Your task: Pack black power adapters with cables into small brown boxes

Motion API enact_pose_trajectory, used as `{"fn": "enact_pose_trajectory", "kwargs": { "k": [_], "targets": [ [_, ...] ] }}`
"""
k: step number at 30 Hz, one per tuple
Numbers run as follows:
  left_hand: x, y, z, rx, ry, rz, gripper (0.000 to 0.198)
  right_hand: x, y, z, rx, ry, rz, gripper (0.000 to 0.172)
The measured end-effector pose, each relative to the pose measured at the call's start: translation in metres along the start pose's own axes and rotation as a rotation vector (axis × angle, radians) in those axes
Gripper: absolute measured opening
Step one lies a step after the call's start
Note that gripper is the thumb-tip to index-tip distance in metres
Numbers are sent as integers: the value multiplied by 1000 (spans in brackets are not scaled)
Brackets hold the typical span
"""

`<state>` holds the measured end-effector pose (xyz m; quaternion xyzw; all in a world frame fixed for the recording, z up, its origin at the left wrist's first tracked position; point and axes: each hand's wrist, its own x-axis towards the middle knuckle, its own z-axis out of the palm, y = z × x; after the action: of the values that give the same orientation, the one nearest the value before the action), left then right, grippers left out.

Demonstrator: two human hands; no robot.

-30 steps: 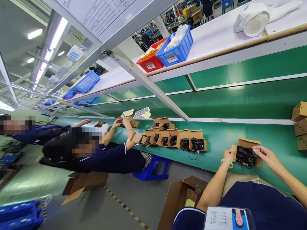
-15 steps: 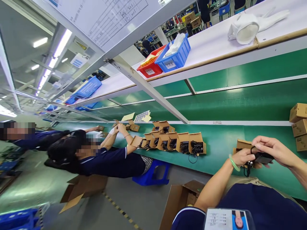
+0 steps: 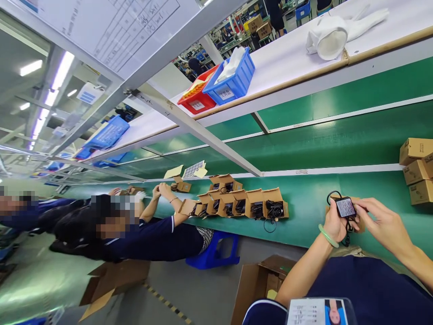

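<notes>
A black power adapter [image 3: 345,207], its printed label turned up, is in my left hand [image 3: 333,224], which has a green bangle at the wrist. The fingers of that hand are wrapped round the adapter's left side and underside. Its black cable loops above and hangs below my fingers. My right hand [image 3: 385,223] has thumb and forefinger closed at the adapter's right edge. Beneath both hands lies a small cardboard box, mostly hidden by them.
On the green bench to the left stand several open boxes [image 3: 255,205] with black adapters inside. Closed cartons [image 3: 419,171] are stacked at the right. A co-worker [image 3: 145,237] sits at the left. Overhead, the shelf carries blue [image 3: 233,81] and red bins [image 3: 196,97].
The adapter has turned so its label shows, and it has shifted left into my left hand. My right hand has moved from over the adapter to its right edge.
</notes>
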<state>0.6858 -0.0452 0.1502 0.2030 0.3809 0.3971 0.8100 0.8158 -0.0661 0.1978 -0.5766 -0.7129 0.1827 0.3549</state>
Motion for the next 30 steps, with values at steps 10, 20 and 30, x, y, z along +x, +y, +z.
{"fn": "enact_pose_trajectory", "kwargs": {
  "k": [10,20,30],
  "targets": [
    [-4,-10,7,95,230,155,75,-4,-1,22,-14,79,35,26],
    [-3,-14,-1,292,209,148,78,-5,-3,24,60,117,58,23],
    [-11,-3,-1,467,203,244,74,-4,-2,33,205,155,142,19]
  ]
}}
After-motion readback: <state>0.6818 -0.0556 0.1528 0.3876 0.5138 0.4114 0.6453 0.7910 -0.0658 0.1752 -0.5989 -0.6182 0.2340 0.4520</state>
